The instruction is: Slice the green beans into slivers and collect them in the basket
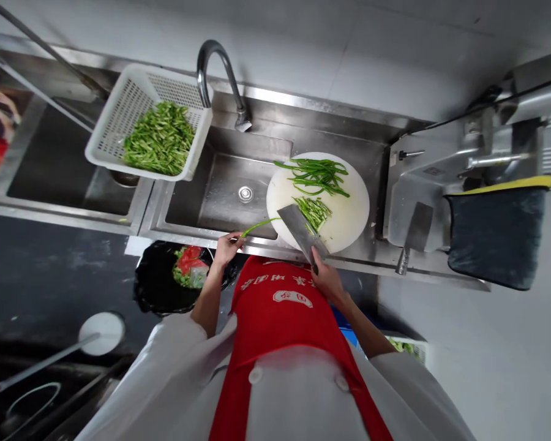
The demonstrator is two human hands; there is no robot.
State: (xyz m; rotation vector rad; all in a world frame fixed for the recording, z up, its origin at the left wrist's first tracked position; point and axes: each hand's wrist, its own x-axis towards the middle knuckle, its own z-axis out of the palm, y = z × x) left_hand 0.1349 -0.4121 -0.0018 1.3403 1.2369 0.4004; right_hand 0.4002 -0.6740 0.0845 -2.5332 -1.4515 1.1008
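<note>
Your left fingers (234, 239) pinch one thin green vegetable (261, 224) that stretches rightward from them toward the knife (297, 225), your right fingers (320, 264) curled tightly around its handle, cut pieces (315, 211) just beyond them.

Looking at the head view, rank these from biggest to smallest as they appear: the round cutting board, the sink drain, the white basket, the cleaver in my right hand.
1. White basket
2. Round cutting board
3. Held cleaver
4. Sink drain
</note>
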